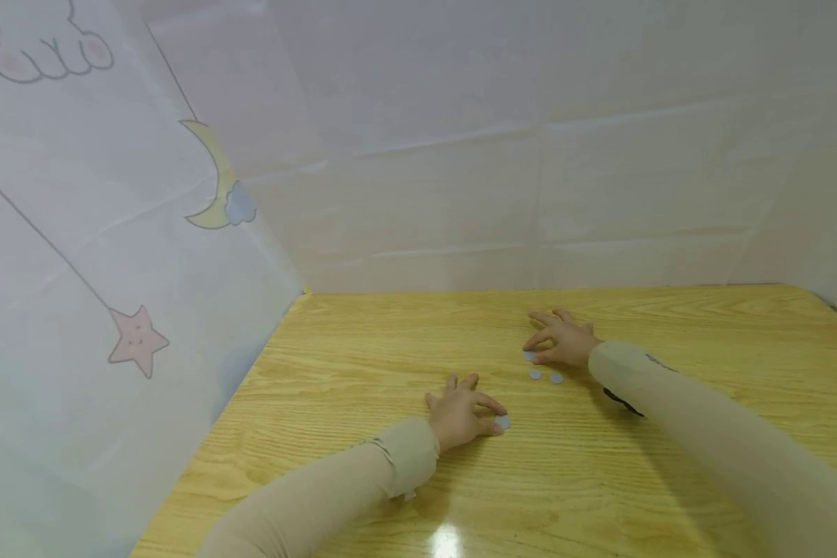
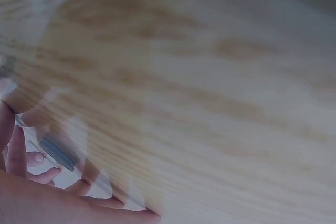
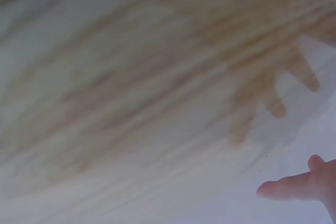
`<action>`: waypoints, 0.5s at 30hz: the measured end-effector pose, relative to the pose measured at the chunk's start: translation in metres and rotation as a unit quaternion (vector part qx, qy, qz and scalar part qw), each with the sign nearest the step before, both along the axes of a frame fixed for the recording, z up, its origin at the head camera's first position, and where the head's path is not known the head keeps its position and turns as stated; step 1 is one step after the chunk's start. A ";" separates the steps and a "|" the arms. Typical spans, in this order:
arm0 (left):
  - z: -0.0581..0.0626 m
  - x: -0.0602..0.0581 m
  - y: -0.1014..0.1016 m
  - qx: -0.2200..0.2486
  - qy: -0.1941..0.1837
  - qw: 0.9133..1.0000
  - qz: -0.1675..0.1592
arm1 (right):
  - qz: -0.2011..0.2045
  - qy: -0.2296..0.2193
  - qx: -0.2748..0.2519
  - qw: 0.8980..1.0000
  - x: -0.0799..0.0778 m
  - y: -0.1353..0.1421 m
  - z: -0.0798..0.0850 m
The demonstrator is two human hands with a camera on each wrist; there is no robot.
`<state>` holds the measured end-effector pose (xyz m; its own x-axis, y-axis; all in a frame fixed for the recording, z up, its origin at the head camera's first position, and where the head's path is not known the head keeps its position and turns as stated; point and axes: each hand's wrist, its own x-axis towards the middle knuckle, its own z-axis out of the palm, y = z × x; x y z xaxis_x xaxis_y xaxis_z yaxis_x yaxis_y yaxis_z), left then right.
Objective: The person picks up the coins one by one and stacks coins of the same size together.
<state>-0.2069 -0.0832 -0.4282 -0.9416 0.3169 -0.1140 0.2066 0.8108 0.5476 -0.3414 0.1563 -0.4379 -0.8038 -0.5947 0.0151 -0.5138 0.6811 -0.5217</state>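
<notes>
In the head view my left hand is low over the wooden table, its thumb and index finger pinching the edge of a small pale disc. Its other fingers spread away from the disc. Farther back and to the right, my right hand pinches another pale disc between thumb and index finger. Two more discs lie flat just in front of that hand. The left wrist view shows the left hand at the lower left, with a grey-blue disc among the fingers. Part of the right hand enters the right wrist view.
The wood-grain table reaches back to a pale sheet wall. Another sheet with a printed moon and star borders the left side. Glare shows near the front.
</notes>
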 end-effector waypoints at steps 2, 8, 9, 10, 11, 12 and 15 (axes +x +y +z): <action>0.000 0.001 0.000 0.000 0.000 1.000 0.000 | 0.004 0.007 0.000 1.000 0.000 0.000 -0.001; 0.003 0.002 0.000 0.002 -0.003 1.000 0.000 | 0.008 0.028 0.004 1.000 -0.001 0.000 -0.003; 0.003 0.002 0.000 0.002 -0.002 1.000 -0.001 | 0.007 0.029 0.003 1.000 -0.002 0.000 -0.003; 0.003 0.002 0.000 0.002 -0.003 1.000 -0.001 | 0.006 0.030 0.003 1.000 -0.002 -0.001 -0.003; 0.003 0.002 0.000 0.002 -0.004 1.000 0.000 | 0.006 0.030 0.002 1.000 -0.002 -0.001 -0.004; 0.003 0.002 0.000 0.002 -0.004 1.000 0.000 | 0.007 0.029 0.000 1.000 -0.002 -0.001 -0.004; 0.002 0.002 0.001 0.004 -0.006 1.000 0.001 | 0.009 0.027 -0.005 1.000 -0.003 -0.001 -0.005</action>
<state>-0.2053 -0.0825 -0.4257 -0.9405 0.3166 -0.1235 0.1987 0.8071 0.5560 -0.3440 0.1549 -0.4427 -0.7910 -0.6084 0.0649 -0.5534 0.6661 -0.5000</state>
